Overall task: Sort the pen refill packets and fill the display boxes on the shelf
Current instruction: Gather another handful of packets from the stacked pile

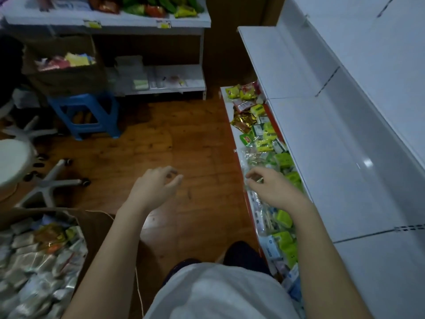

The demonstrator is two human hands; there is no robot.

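**Right hand at the lower shelf, left hand free over the floor**

Your right hand point(270, 186) reaches onto the lower shelf point(231, 125) on your right, fingers curled down among the packets point(266, 143) that lie along it in a loose row. The fingertips seem to pinch something small and pale, but the blur and dim light keep you from saying whether it is a packet or only a fold of clear wrapping; I cannot tell if the hand grips anything. The reach makes sense as picking or straightening stock right where the sorted goods go.

Your left hand point(158, 184) hangs over the wooden floor point(142, 143), fingers loosely bent and holding nothing. It sits between the shelf and the cardboard box point(92, 223) at your lower left, which is heaped with more wrapped packs point(34, 261), so it is well placed to fetch the next one from there.

Much stays uncertain. No print on any packet is legible, so pen refills cannot be told from the other green, yellow and blue packs. Display boxes as such are not clearly seen; the upper shelf point(333, 146) overhangs and hides the back of the row. Your forearm covers part of the shelf near you, and the box is cut off by the frame edge. A blue stool point(85, 111) and a chair base point(53, 183) stand well apart across the floor.
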